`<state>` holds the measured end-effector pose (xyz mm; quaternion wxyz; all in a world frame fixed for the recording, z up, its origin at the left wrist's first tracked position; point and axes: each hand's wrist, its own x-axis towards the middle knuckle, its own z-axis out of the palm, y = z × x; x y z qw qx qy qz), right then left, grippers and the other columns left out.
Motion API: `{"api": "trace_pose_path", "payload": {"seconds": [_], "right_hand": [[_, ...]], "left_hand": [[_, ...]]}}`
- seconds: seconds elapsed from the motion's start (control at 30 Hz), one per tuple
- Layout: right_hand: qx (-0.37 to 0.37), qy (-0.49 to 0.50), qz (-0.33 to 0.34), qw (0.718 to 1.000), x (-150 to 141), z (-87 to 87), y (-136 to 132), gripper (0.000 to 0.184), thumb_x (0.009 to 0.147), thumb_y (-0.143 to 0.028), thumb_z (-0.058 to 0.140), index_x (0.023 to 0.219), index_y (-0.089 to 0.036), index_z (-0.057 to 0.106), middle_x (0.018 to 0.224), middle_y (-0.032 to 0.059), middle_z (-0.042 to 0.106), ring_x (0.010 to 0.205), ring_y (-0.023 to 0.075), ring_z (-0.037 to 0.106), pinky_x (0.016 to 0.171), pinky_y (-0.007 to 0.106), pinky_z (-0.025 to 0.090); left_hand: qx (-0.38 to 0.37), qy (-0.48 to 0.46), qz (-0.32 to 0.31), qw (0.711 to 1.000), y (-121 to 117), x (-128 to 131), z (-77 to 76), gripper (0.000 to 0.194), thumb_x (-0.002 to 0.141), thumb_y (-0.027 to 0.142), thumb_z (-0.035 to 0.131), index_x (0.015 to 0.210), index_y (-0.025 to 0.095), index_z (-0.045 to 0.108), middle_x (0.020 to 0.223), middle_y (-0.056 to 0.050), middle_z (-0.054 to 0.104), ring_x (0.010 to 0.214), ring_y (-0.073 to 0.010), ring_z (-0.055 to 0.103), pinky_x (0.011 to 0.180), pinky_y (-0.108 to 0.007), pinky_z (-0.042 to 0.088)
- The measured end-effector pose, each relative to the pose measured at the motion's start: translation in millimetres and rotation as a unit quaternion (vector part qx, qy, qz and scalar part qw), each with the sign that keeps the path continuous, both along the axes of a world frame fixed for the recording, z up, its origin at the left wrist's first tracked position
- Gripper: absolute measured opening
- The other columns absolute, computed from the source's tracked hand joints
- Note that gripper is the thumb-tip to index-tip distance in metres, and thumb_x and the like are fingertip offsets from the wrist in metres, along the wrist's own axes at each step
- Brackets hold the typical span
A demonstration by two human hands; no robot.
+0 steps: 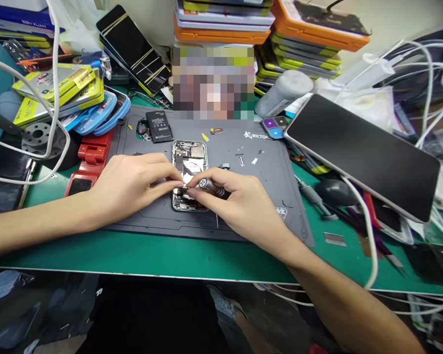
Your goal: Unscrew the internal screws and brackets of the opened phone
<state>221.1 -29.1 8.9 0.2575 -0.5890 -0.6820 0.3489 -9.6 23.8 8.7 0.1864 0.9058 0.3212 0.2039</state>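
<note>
An opened phone [189,149] with bare inner parts lies on the grey work mat [140,223]. Over its lower half, my left hand [135,179] is closed, thumb and fingertips pinched together; whatever lies between them is hidden or too small to name. My right hand [239,194] meets it from the other side, thumb and forefinger tips at the phone's inside. A grey screwdriver [205,183] is tucked in that hand, its thin shaft pointing down beside the phone. Above the phone lies a loose black battery [159,126]. Small metal parts [241,158] are scattered to the right.
A large phone [362,152] with a dark screen leans at right among white cables [369,246]. A grey bottle [286,91] and stacked boxes [221,34] stand behind. At left are a red holder [96,152], yellow boxes [59,86] and a round tool stand [47,142].
</note>
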Motion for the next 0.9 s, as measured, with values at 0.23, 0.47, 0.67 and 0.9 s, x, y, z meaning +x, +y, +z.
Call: {"api": "trace_pose_path", "payload": {"seconds": [0.23, 0.47, 0.67, 0.9], "right_hand": [[0.038, 0.015, -0.023, 0.999, -0.9, -4.0, -0.8, 0.009, 0.092, -0.029, 0.071, 0.095, -0.022, 0.076, 0.073, -0.0024, 0.074, 0.061, 0.0119, 0.062, 0.065, 0.026, 0.046], [0.026, 0.067, -0.027, 0.997, -0.4, -6.0, -1.2, 0.016, 0.091, -0.036, 0.073, 0.098, -0.023, 0.077, 0.089, 0.0018, 0.078, 0.066, 0.0127, 0.063, 0.064, 0.027, 0.047], [0.049, 0.094, -0.084, 0.991, 2.8, -4.1, -1.4, 0.025, 0.095, -0.038, 0.067, 0.115, -0.026, 0.075, 0.060, -0.0067, 0.051, 0.051, 0.0090, 0.038, 0.054, 0.027, 0.036], [0.043, 0.090, -0.083, 0.992, 2.9, -4.2, -1.1, 0.023, 0.097, -0.037, 0.064, 0.114, -0.028, 0.075, 0.062, -0.0061, 0.051, 0.051, 0.0094, 0.038, 0.055, 0.029, 0.036]], "left_hand": [[-0.050, -0.038, -0.012, 0.998, 3.9, 2.9, 1.7, 0.016, 0.102, 0.031, 0.064, 0.099, 0.023, 0.078, 0.098, -0.001, 0.077, 0.088, -0.0141, 0.072, 0.079, -0.024, 0.053], [-0.065, -0.033, -0.001, 0.997, 9.7, 4.6, 13.5, 0.019, 0.099, 0.034, 0.063, 0.094, 0.021, 0.075, 0.089, 0.001, 0.078, 0.070, -0.0099, 0.064, 0.067, -0.023, 0.048], [-0.027, 0.055, 0.089, 0.994, 34.6, -8.4, 32.3, 0.026, 0.098, 0.040, 0.060, 0.090, 0.024, 0.078, 0.067, 0.003, 0.071, 0.058, -0.0102, 0.060, 0.060, -0.025, 0.043], [-0.025, 0.141, 0.059, 0.988, 45.3, -14.2, 22.1, 0.025, 0.095, 0.041, 0.061, 0.086, 0.026, 0.079, 0.068, 0.002, 0.073, 0.055, -0.0124, 0.061, 0.054, -0.026, 0.037]]}}
